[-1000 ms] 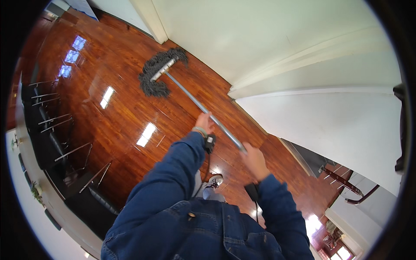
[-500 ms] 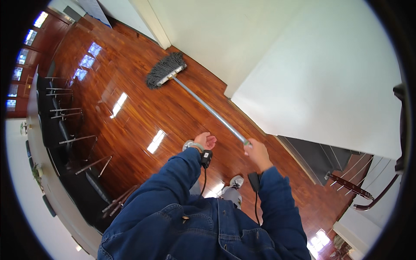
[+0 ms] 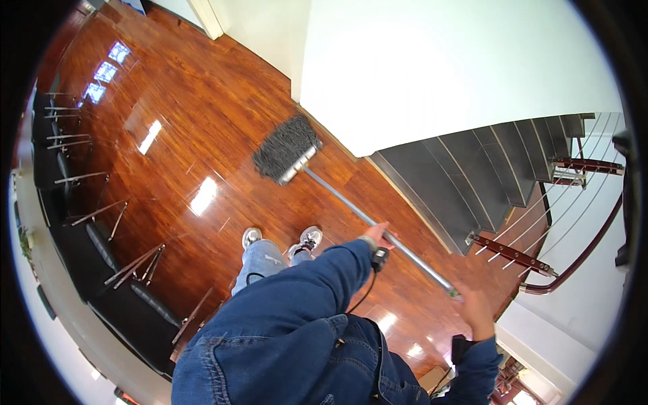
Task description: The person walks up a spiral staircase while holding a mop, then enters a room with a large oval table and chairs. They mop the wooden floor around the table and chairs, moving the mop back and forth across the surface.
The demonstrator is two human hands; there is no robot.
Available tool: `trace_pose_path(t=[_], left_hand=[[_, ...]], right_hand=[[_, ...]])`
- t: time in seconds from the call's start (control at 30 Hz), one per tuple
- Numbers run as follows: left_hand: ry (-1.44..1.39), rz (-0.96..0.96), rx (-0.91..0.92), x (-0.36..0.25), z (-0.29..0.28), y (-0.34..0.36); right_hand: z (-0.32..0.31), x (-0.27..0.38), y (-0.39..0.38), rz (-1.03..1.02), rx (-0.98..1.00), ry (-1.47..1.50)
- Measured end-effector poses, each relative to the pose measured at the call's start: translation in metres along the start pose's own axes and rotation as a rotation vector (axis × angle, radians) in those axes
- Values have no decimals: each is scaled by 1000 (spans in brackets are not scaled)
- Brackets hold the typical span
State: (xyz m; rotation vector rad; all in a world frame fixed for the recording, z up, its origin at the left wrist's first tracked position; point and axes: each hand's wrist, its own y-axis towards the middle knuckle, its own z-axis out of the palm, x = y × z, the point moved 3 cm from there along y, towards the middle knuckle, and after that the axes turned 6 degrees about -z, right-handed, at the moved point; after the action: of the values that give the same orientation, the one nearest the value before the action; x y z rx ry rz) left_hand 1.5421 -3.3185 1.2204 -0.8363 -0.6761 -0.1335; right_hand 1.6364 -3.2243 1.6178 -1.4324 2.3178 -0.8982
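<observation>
A mop with a grey metal handle (image 3: 344, 200) and a dark grey stringy head (image 3: 287, 145) lies across the middle of the view. Its head rests on the glossy reddish-brown wooden floor (image 3: 182, 115), near the foot of the white wall. My right hand (image 3: 474, 310) is closed round the upper end of the handle at the right. Farther down the handle, my left hand (image 3: 381, 234) is closed on it too, its fingers partly hidden by the handle and my wrist. Below the mop head stand my feet in light shoes (image 3: 310, 239).
Dark stairs (image 3: 449, 175) rise at the right, with a reddish wooden post (image 3: 513, 253) and thin rails beside them. A white wall (image 3: 459, 61) borders the floor. Along the left, black chairs (image 3: 121, 317) with metal legs line a long table.
My left hand has moved from beside the handle onto it. The mop head has come nearer to me, and my right hand has drawn back to the right. The view has shifted toward the stairs.
</observation>
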Motion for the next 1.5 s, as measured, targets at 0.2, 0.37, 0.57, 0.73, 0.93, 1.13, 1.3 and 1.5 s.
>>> trace_pose_path(t=[0.2, 0.37, 0.57, 0.73, 0.93, 1.13, 1.3, 1.5], left_hand=[[-154, 87, 150, 11, 29, 21], [-221, 206, 282, -82, 21, -57], [-479, 479, 409, -228, -68, -240], [-658, 899, 325, -285, -230, -395], [-616, 1141, 75, -250, -391, -491], [-574, 1186, 51, -206, -407, -489], [-505, 1087, 77, -189, -355, -415], [-610, 875, 209, -166, -257, -255]], right_hand=[[-60, 32, 30, -286, -242, -669], [-89, 138, 91, -502, -247, -788], [-87, 347, 153, -870, -259, -832], [-2, 509, 171, -1189, -312, -811], [137, 621, 150, -1203, -89, -732], [154, 588, 128, -1212, -9, -614], [143, 491, 119, -1076, 41, -508], [106, 316, 115, -933, 12, -469]])
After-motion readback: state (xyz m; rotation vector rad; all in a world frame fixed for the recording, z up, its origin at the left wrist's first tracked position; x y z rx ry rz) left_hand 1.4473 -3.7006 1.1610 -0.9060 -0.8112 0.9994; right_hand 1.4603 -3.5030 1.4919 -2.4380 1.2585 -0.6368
